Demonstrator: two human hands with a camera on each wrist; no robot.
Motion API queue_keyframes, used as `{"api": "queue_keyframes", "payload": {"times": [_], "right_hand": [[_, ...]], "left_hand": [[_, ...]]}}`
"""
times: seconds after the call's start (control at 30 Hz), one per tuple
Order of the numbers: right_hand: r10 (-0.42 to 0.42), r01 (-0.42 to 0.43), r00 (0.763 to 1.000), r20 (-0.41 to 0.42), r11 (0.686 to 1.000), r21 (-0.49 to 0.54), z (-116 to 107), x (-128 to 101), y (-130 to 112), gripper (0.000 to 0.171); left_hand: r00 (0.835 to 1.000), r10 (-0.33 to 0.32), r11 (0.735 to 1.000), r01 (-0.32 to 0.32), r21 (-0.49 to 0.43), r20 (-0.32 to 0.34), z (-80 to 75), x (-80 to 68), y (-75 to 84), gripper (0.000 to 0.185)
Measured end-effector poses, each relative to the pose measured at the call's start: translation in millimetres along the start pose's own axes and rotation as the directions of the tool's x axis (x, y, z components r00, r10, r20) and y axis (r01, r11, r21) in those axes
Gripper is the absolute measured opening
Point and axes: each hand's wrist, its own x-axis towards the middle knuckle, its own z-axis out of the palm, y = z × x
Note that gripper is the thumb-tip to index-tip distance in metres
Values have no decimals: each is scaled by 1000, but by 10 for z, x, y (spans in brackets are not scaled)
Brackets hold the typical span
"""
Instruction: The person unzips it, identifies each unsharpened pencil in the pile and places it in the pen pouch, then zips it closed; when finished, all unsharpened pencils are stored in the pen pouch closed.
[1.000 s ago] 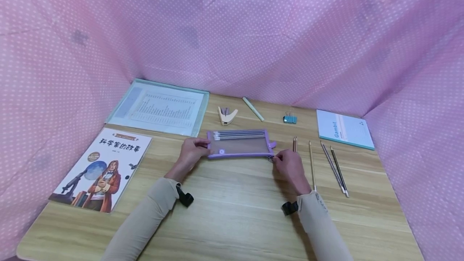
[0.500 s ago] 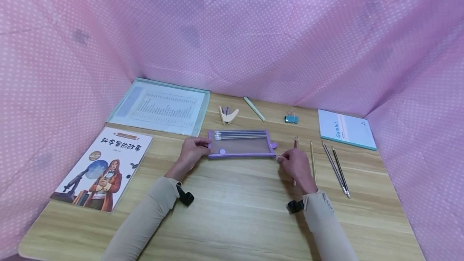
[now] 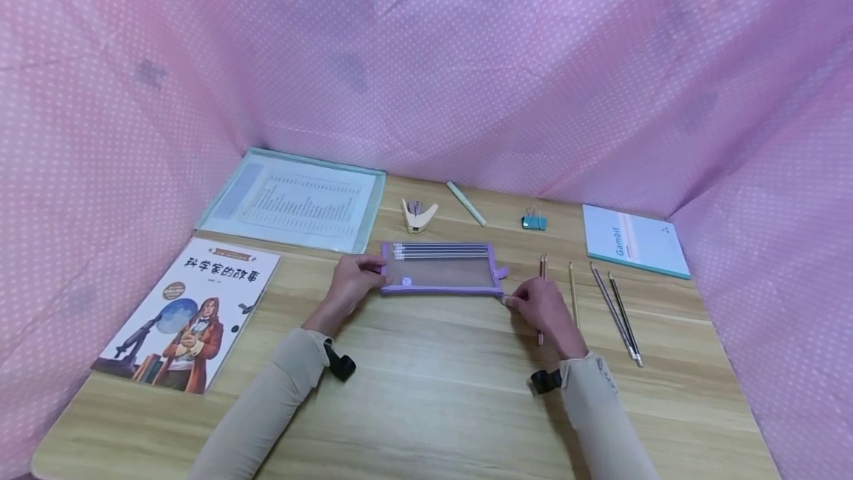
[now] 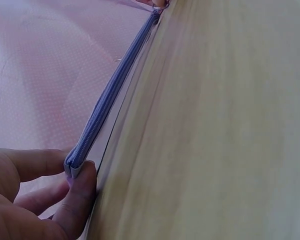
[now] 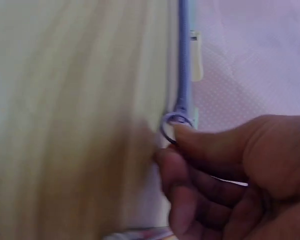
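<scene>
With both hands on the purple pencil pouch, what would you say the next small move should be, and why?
Probably the right hand should draw the ring pull leftward along the zipper while the left hand keeps pinching the far corner. The ring sits at the right end of the pencil pouch, pencils lie inside, and the left thumb and finger already brace it.

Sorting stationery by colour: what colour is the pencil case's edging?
Purple edging on the pencil case, with a clear front; shows best in the head view.
</scene>
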Motion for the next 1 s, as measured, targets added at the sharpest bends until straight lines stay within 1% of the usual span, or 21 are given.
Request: {"api": "queue_keyframes", "payload": {"times": [0.13, 0.2, 0.33, 0.43, 0.53, 0.7, 0.83, 1.0], "right_hand": [[-9, 9, 1000, 14, 1000, 11, -66, 5, -11, 21], [-30, 30, 1000, -7, 999, 18, -86, 18, -14, 24], [-103, 105, 993, -54, 994, 24, -61, 68, -14, 28], [-127, 130, 989, -71, 991, 26, -33, 103, -10, 31], [-108, 111, 991, -72, 993, 31, -16, 121, -15, 33], [-89, 90, 995, -45, 996, 22, -1, 127, -20, 35], [-70, 70, 997, -20, 997, 21, -5, 116, -24, 33], [-35, 35, 999, 2, 999, 24, -1, 102, -21, 31]], "left_hand": [[1000, 19, 999, -19, 38, 5, -3, 6, 20, 42], [1000, 27, 998, -27, 56, 8, -3, 9, 34, 42], [999, 39, 995, -41, 94, 21, -6, 23, 58, 43], [998, 48, 992, -52, 115, 34, -2, 41, 75, 44], [997, 61, 989, -66, 132, 42, 3, 60, 89, 43], [996, 74, 982, -82, 171, 51, 12, 93, 120, 42], [995, 85, 977, -95, 190, 59, 32, 117, 148, 43], [991, 114, 969, -125, 215, 63, 60, 140, 174, 42]]}}
